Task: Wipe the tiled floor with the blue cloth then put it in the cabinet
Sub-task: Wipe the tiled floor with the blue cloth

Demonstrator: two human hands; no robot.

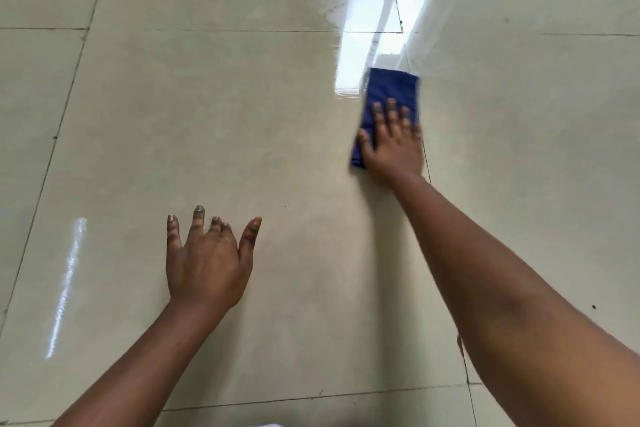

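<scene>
A folded blue cloth (391, 87) lies flat on the glossy beige tiled floor (242, 114), right of centre. My right hand (393, 142) presses down on the cloth's near half with fingers spread, covering that part. My left hand (207, 260) rests flat on the bare tile nearer to me, fingers apart, holding nothing. No cabinet is in view.
Dark grout lines (398, 3) cross the floor between large tiles. A bright window reflection (363, 45) shines just beyond the cloth, and a thin light streak (67, 284) sits left. Small dark specks (593, 306) dot the tiles at right.
</scene>
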